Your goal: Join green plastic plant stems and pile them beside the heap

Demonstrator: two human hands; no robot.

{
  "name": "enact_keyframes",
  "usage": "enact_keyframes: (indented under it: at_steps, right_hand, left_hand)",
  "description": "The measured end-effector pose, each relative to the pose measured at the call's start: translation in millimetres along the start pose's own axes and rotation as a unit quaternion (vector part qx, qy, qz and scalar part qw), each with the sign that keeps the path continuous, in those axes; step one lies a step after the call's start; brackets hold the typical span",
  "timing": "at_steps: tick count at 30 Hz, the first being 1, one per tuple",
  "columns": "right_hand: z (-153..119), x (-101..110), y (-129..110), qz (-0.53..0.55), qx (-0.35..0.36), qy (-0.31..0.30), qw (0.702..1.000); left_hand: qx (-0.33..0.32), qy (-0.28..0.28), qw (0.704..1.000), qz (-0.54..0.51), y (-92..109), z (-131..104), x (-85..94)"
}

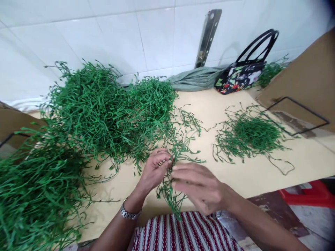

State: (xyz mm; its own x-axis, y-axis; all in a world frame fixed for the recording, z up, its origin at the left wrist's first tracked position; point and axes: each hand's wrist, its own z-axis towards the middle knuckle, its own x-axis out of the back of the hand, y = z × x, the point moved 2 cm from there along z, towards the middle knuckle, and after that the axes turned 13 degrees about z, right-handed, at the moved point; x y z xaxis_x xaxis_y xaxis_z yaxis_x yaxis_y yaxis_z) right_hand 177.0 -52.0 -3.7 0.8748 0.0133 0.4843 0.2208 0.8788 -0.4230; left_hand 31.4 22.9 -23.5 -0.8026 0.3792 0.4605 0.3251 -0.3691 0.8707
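Observation:
My left hand (pixel 156 169) is closed around a small bunch of thin green artificial stems (pixel 171 195), whose ends hang down toward my lap and fan out to the upper right. Close against it, my right hand (pixel 197 184) has its fingers bent at the same bunch; its fingertips are slightly blurred, and what they pinch is partly hidden. Just beyond my hands rises a large heap of green stems (pixel 104 108). A second heap (pixel 39 195) fills the near left, and a smaller pile (pixel 256 134) lies on the table to the right.
The pale table (pixel 209 104) meets a white tiled wall (pixel 157 38). At the back are a grey-green cloth (pixel 196 79), a floral handbag (pixel 242 76) and a metal bracket (pixel 208 38). Brown cardboard (pixel 300 80) with a black wire frame (pixel 309 109) stands right. A red stool (pixel 309 195) is below.

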Motion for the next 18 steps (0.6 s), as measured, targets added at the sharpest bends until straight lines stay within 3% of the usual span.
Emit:
enact_keyframes:
  at_steps: [3,7,12,15,18]
  right_hand:
    - [3,22,6,-0.073,-0.059,0.101,0.990]
    - [6,37,16,-0.157,-0.164,0.081,0.971]
    - [-2,37,25,-0.158,-0.188,0.056,0.968]
    - [-8,36,28,-0.145,-0.195,0.055,0.969]
    - [-11,35,28,-0.145,-0.201,0.049,0.968]
  left_hand:
    - [-0.067,-0.027,0.994,0.078,0,2,2.4]
    - [-0.117,-0.015,0.977,0.177,4,7,5.4]
    - [-0.158,-0.040,0.944,0.289,12,8,5.9]
    - [-0.140,-0.032,0.904,0.402,22,4,6.6]
    - [-0.127,0.012,0.858,0.498,37,0,8.5]
